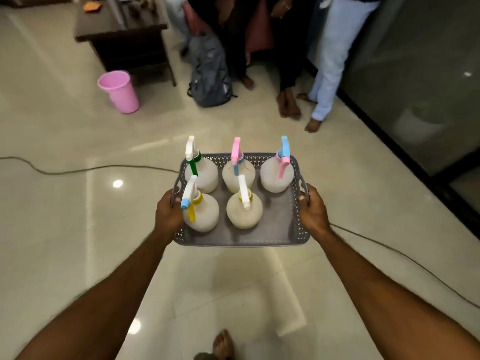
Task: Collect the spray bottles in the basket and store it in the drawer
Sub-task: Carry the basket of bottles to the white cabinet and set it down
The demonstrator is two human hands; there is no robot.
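The tiled floor (78, 229) is glossy and crossed by a dark cable (78, 169) that runs left of the carrier and another stretch that trails off past the right forearm, so each step should be placed with a glance down; bystanders' legs, a grey backpack (210, 71), a dark desk (124, 35) and a pink bin (120, 91) stand ahead, and no drawer shows, so where the load must go cannot be told from here.

The grey lattice basket (265, 229) is held up off the floor in front of the body, roughly level. The left hand (168, 211) grasps the handle cut-out in the left wall, fingers curled round the rim; the right hand (313, 213) grasps the matching handle on the right wall the same way. Collecting looks finished, and the carry to the drawer is the step in hand.

Five spray bottles (244, 211) stand upright inside, three along the far wall and two nearer, with the near right corner bare. They are tall, round-bodied and probably top-heavy, so I would keep the basket flat, walk slowly, avoid sudden turns, and lower it into the drawer with both hands.
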